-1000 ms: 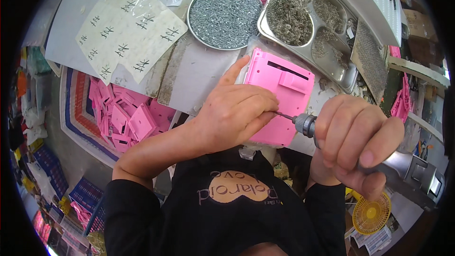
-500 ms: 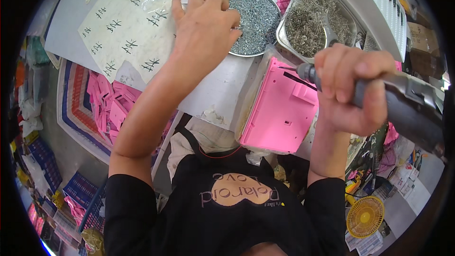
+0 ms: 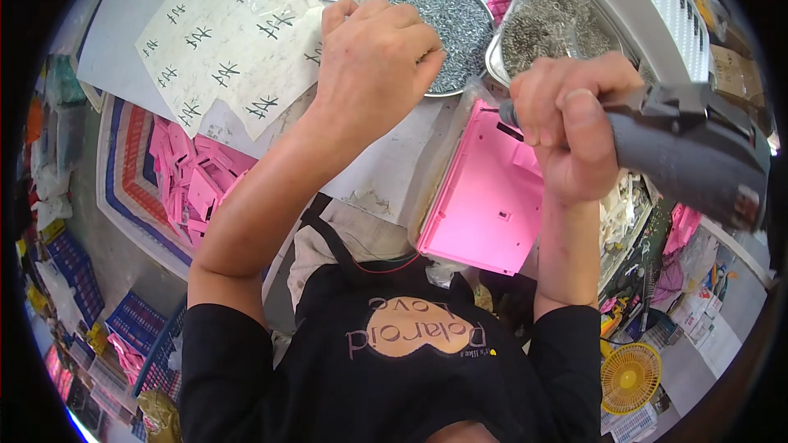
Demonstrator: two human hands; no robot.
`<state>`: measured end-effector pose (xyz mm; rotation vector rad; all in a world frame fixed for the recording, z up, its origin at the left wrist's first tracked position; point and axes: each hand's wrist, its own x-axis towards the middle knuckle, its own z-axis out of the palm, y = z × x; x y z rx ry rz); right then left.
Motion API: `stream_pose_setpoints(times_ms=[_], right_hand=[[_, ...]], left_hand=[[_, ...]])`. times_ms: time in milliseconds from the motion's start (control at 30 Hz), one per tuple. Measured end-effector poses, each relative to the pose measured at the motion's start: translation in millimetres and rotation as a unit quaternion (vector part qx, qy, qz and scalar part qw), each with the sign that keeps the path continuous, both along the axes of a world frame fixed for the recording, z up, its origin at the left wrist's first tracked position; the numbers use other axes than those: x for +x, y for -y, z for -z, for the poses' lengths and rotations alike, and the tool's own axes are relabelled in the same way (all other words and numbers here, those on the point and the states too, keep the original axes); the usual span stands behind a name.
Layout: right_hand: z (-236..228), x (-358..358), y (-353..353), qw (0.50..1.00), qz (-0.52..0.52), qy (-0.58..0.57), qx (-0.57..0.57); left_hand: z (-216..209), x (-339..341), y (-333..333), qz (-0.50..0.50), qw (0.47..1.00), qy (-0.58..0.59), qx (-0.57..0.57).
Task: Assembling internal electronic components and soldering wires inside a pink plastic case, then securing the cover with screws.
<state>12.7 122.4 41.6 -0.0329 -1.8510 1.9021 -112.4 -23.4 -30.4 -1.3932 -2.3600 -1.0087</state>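
My right hand (image 3: 570, 111) grips a dark electric screwdriver (image 3: 685, 156). Its bit meets the upper left corner of a pink plastic panel (image 3: 480, 197), beside a short black strip. The panel lies in a clear-edged holder at the table's front edge. My left hand (image 3: 382, 66) is closed at the left side of a round metal tray (image 3: 450, 93) full of small silvery screws (image 3: 464, 37). Its fingers are curled under, so anything pinched in them is hidden.
Small metal springs (image 3: 554, 12) fill a tray behind the screwdriver, beside a white slotted rack (image 3: 661, 0). A marked paper sheet (image 3: 209, 49) covers the table's left. Below it stands a striped container (image 3: 123, 184) of pink parts. A yellow basket (image 3: 630, 377) sits lower right.
My left hand has moved slightly right and down, its spread fingers now curled in. The screwdriver has shifted left and up, bringing its bit to the panel's corner.
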Motion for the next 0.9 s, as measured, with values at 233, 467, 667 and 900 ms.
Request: stream_pose_setpoints(times_ms=[233, 467, 667, 900], right_hand=[[-14, 17, -2, 0.992, -0.106, -0.064, -0.031], [3, 17, 8, 0.996, -0.086, -0.033, -0.009], [-48, 27, 2, 0.984, -0.160, -0.082, -0.007], [-52, 41, 20, 0.982, -0.162, -0.096, 0.000]], left_hand=[[-9, 23, 18, 0.037, 0.997, 0.042, 0.060], [-8, 55, 36, 0.097, 0.979, 0.141, 0.108], [-4, 71, 41, 0.111, 0.968, 0.167, 0.154], [-8, 81, 47, 0.136, 0.959, 0.180, 0.174]])
